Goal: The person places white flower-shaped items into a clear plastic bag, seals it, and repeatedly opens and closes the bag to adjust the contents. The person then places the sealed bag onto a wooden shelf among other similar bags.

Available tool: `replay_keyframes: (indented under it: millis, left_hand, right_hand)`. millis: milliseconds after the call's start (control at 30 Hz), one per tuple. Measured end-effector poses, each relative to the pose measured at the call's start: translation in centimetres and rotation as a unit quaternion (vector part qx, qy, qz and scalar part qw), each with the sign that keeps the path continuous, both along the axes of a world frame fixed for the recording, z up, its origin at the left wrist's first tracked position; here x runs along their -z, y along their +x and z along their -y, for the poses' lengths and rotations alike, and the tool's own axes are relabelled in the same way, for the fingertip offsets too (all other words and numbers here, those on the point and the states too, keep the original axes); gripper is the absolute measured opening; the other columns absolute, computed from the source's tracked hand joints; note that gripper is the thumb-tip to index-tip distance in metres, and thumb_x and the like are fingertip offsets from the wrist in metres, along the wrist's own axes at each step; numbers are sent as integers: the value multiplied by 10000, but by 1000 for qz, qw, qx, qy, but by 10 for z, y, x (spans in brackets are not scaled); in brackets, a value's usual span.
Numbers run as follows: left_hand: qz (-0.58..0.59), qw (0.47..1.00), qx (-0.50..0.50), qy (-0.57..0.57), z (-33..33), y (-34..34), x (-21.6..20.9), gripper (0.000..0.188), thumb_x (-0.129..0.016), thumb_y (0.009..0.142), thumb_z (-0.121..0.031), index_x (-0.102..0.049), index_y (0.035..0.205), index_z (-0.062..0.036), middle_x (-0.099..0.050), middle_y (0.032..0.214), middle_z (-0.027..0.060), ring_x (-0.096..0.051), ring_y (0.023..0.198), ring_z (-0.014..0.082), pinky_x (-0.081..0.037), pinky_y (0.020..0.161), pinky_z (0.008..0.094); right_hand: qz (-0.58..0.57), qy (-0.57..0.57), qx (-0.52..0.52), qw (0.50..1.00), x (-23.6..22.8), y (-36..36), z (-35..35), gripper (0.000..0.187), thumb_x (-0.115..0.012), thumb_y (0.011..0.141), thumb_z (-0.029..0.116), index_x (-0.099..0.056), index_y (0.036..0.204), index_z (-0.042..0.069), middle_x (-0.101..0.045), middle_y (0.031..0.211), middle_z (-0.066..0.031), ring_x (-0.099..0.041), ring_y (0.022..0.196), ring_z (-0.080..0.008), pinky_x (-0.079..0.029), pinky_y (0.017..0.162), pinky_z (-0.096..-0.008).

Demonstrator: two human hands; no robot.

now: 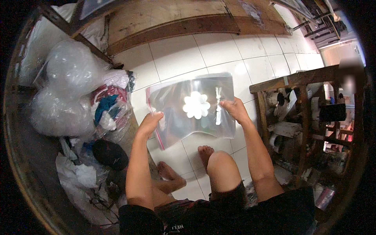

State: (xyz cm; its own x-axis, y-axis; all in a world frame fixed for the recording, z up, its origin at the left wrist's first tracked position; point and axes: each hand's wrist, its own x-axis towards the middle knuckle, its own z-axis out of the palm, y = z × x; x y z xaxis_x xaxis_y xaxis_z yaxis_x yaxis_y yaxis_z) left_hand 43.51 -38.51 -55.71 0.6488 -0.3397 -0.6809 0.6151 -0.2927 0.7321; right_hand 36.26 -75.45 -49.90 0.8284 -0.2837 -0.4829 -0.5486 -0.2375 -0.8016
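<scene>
Between my two hands a clear plastic zip bag [174, 102] is stretched out above the floor, lying roughly flat toward me. It bears a white flower print and a strip of white lettering, and a pinkish-red band runs down its left edge. My left hand [150, 123] pinches the bag near that band, thumb on top. On the opposite side, my right hand [235, 110] grips the edge beside the white lettering, with its thumb on the upper face. The fingers beneath the bag are mostly hidden. Nothing can be made out inside the bag.
White floor tiles [176, 55] lie below, with my bare feet on them. Bulging clear plastic bags [72, 68] and cloth scraps [107, 105] are heaped at left, near a dark round object [110, 154]. A cluttered wooden rack [293, 80] stands at right; a wooden board [172, 31] spans the far side.
</scene>
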Motion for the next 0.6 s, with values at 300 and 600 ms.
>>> replay_keyframes:
  millis: [300, 600]
  left_hand:
    - [-165, 962, -213, -43, -37, -77, -176, 485, -612, 911, -267, -538, 1227, 94, -623, 1144, 162, -615, 998, 252, -478, 863, 366]
    - [-131, 934, -312, -116, -60, -99, -331, 431, -589, 927, -185, -500, 1244, 94, -628, 1098, 141, -634, 955, 259, -507, 863, 371]
  right_hand:
    - [-103, -28, -88, 990, -144, 31, -64, 538, -736, 810, 262, -578, 1190, -85, -680, 1058, -194, -653, 954, -225, -510, 832, -321]
    - [-42, -174, -158, 971, -367, 59, -120, 539, -691, 822, 333, -602, 1165, -73, -668, 1076, -238, -649, 1019, -336, -491, 890, -383]
